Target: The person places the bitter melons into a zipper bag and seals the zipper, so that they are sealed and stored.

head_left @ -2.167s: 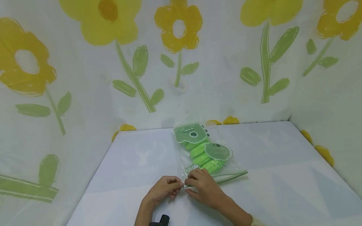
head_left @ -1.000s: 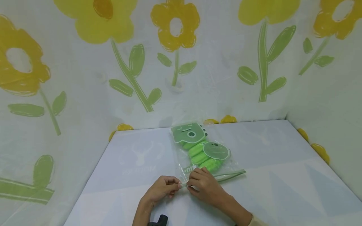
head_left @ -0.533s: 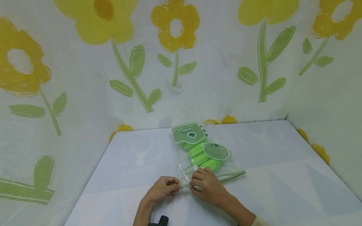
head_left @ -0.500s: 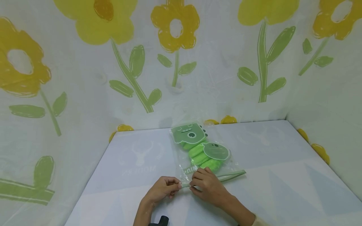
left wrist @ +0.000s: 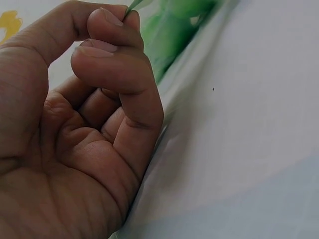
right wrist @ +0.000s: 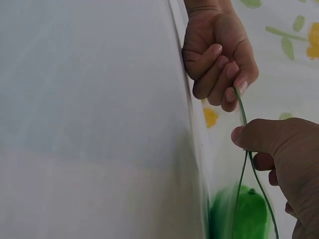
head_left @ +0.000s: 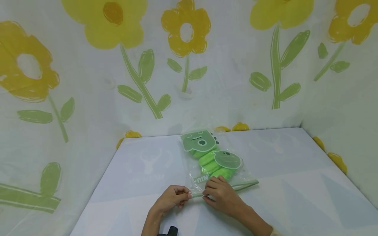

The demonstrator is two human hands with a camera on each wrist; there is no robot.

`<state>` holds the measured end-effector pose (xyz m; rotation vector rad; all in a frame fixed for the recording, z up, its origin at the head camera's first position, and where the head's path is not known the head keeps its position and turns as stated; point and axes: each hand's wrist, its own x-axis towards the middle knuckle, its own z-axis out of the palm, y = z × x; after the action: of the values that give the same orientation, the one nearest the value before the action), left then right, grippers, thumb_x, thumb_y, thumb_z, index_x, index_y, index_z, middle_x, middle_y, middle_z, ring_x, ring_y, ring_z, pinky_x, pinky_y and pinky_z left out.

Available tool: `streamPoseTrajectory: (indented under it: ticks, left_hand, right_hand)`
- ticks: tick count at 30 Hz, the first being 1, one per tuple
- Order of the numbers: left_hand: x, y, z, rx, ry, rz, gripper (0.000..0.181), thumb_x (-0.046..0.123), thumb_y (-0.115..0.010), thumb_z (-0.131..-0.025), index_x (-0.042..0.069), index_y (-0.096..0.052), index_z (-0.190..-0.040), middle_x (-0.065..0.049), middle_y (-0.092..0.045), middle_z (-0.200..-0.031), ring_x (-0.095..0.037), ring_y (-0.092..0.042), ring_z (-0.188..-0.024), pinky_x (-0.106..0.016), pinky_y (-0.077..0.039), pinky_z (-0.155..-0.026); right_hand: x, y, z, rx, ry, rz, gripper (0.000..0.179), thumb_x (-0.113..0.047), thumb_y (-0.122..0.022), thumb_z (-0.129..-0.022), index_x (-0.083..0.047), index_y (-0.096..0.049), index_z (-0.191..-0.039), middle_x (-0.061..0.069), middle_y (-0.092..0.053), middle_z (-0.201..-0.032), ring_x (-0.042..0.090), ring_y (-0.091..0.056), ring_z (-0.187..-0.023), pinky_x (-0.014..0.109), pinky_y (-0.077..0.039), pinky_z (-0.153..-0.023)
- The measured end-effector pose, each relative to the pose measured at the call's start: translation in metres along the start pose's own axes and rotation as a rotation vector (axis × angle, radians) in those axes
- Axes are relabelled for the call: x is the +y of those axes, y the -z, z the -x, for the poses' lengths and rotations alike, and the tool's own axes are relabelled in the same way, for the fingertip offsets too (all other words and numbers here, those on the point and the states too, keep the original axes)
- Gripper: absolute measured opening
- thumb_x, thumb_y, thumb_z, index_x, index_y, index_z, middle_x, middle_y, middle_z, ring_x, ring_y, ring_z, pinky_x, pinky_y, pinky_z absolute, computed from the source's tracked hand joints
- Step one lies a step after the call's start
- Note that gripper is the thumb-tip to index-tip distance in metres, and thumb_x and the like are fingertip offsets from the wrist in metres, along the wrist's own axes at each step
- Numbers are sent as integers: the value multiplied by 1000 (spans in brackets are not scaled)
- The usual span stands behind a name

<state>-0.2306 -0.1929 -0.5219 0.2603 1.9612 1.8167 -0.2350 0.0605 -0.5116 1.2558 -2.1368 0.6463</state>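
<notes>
A clear zip bag (head_left: 228, 159) with a green dinosaur print lies on the table, its mouth toward me. Bright green, plump contents (head_left: 209, 165) show through the plastic. My left hand (head_left: 172, 199) pinches the left end of the bag's green-edged mouth between thumb and fingers. Just to its right, my right hand (head_left: 222, 196) pinches the same edge. In the right wrist view, the green rim (right wrist: 241, 105) is a single line between the hands and splits into two strands below the right thumb (right wrist: 256, 135). Toward its right end the mouth gapes slightly.
The white table (head_left: 141, 167) carries pale printed shapes. A white curtain (head_left: 224, 82) with yellow flowers encloses its back and sides. A black piece (head_left: 172, 231) shows beside my left wrist at the bottom edge.
My right hand has slid a little to the right along the bag's mouth, widening the gap between the hands. The left hand keeps its pinch at the corner. The head view has shifted slightly.
</notes>
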Motion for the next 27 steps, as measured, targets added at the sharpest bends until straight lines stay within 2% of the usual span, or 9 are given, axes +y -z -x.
streamPoseTrajectory:
  ticks: [4,9,16,27]
  left_hand:
    - [1,0,0,2,-4,-8,23,17,-74,-90,-4,-73,-96,1,-58,-69,-9,-47,-57,-21,-41,-50]
    - [1,0,1,5,5,-18,22,18,-74,-90,-3,-73,-96,1,-58,-69,-9,-47,-59,-22,-42,-51]
    - [2,-3,3,6,3,-19,24,16,-73,-89,-7,-72,-98,1,-57,-68,-9,-46,-58,-22,-42,-51]
    - [3,-3,3,-5,-12,-22,24,17,-73,-90,-5,-73,-97,1,-57,-67,-8,-46,-56,-21,-41,-51]
  right_hand:
    - [3,3,2,10,11,13,16,-14,-87,-75,-18,-73,-82,-11,-58,-87,10,-52,-84,28,-36,-75]
    - [3,7,6,-8,-17,29,15,-16,-87,-76,-19,-74,-82,-12,-58,-87,8,-52,-86,27,-36,-76]
    - [4,11,10,-3,-30,43,20,-14,-89,-69,-20,-74,-80,-13,-59,-86,7,-51,-83,27,-37,-74]
    - [9,17,19,4,-32,36,20,-14,-89,-71,-20,-73,-81,-13,-60,-88,7,-51,-85,26,-36,-76]
